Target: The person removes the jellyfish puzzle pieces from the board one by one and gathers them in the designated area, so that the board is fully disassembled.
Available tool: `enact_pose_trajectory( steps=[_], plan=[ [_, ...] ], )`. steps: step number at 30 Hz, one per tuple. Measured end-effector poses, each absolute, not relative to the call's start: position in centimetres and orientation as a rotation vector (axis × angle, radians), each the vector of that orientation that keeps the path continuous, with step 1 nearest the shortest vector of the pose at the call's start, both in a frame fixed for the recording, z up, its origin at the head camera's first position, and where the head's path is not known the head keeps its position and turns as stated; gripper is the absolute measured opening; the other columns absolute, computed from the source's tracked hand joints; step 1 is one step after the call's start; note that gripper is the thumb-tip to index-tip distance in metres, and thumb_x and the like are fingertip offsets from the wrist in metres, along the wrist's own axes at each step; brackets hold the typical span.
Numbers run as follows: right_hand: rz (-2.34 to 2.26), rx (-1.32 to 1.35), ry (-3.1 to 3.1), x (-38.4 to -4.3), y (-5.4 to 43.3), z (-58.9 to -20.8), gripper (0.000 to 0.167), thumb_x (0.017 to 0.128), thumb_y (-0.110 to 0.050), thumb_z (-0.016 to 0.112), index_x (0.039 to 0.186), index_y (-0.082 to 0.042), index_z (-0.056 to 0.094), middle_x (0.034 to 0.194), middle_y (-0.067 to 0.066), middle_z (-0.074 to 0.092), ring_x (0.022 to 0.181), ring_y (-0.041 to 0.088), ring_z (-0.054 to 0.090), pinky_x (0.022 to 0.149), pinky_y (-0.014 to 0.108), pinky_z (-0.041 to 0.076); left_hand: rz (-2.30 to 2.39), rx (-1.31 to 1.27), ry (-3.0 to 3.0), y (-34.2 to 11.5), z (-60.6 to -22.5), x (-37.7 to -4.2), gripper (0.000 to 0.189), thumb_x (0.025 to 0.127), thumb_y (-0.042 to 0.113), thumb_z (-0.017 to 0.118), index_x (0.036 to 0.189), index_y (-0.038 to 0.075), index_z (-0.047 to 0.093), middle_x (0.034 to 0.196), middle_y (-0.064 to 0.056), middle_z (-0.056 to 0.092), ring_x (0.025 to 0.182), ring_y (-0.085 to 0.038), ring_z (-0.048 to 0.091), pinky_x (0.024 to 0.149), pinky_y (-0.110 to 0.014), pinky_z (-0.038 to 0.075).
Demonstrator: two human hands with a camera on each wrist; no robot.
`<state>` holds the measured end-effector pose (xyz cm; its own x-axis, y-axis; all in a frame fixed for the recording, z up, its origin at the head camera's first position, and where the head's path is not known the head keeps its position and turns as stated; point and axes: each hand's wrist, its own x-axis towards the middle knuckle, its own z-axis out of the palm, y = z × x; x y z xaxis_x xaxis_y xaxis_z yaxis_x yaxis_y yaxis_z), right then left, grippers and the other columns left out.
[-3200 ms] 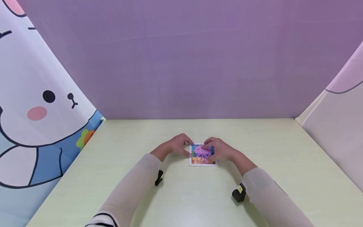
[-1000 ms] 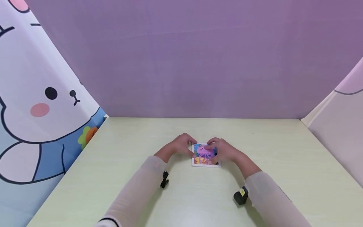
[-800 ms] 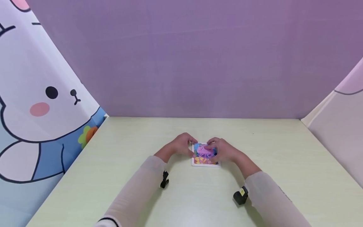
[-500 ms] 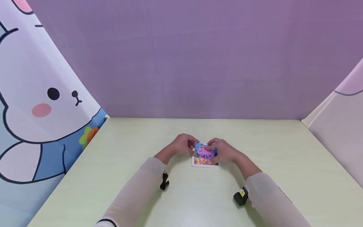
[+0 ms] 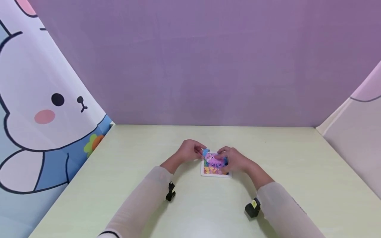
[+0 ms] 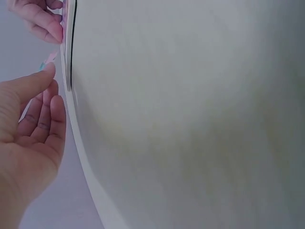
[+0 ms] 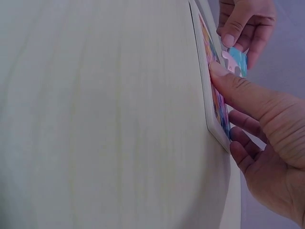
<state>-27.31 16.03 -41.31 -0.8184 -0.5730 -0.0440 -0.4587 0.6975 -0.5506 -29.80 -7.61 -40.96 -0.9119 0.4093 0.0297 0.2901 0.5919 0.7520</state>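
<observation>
white-framed jigsaw puzzle (image 5: 212,165) lies flat on the pale wooden table (image 5: 205,208), between the two hands, its picture facing up: a pink tentacled creature (image 5: 213,161) with blue around it and yellow below. at the puzzle's far left corner, the left hand (image 5: 188,151) pinches a small blue-and-pink jigsaw piece (image 7: 239,58) between thumb and fingertips, its other fingers loosely bent. the piece shows tilted beside the puzzle's far edge; whether it touches the frame, i cannot tell. the right hand (image 5: 234,159) rests over the puzzle's right side, thumb and fingers spread apart with a clear gap between them; the thumb lies on the picture while other fingertips sit by the frame's edge, and the hand has nothing lifted. nearer the person than the puzzle, a black wrist camera (image 5: 170,192) sits by the left sleeve (image 5: 143,201) and another by the right sleeve (image 5: 285,205). well beyond the puzzle stands a purple backdrop (image 5: 190,66); far off to its left hangs a cartoon-animal print (image 5: 32,82).
</observation>
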Motion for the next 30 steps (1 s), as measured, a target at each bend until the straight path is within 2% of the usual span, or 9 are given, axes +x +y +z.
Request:
enact_pose_trajectory(
  steps=[20,30],
  plan=[
    [-0.796,-0.817,2.705,-27.4,16.1,-41.2,0.055,0.078,-0.023,0.084,0.127,-0.006,0.065,0.138,0.015,0.049,0.129,0.040,0.038,0.106,0.059,0.030,1.264,0.556,2.728,-11.2,-40.6,-30.1,0.031,0.078,-0.001,0.079,0.109,0.003,0.074,0.084,-0.002,0.071,0.080,-0.014,0.066,0.076,-0.028,0.055],
    [-0.806,-0.799,2.703,-27.5,16.1,-41.2,0.055,0.077,-0.023,0.084,0.127,-0.006,0.065,0.137,0.014,0.049,0.129,0.040,0.038,0.107,0.058,0.030,1.292,0.458,2.707,-12.6,-40.8,-30.6,0.035,0.077,-0.005,0.079,0.110,0.003,0.074,0.084,-0.003,0.071,0.080,-0.015,0.067,0.074,-0.028,0.056]
  ],
)
